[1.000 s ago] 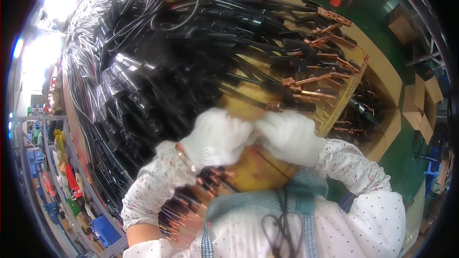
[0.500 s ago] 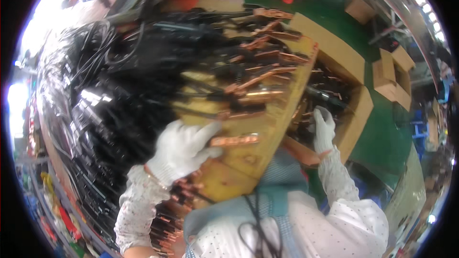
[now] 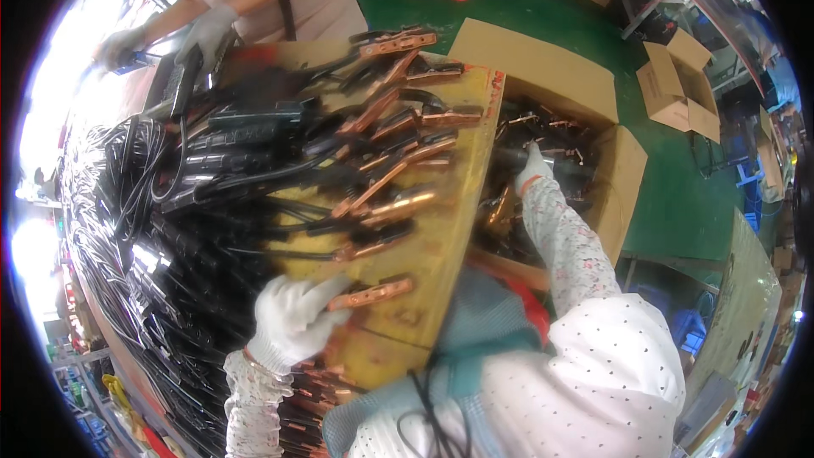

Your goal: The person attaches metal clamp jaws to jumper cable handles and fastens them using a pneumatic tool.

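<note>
The left hand [image 3: 297, 322] pinches a copper-coloured piece [image 3: 377, 293]. The right hand [image 3: 534, 168] is in the carton [image 3: 623, 195], its grip unclear.

Harsh white glare is washing out the left side, black plastic handles [image 3: 263, 115] are throwing back highlights, blur is softening copper clamps [image 3: 398, 205], and fisheye distortion is bending the dark edges.

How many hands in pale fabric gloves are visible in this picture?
4: wearer's left hand at a copper-coloured metal piece; right hand inside the large open brown cardboard box; two co-worker's hands at upper left.
</note>
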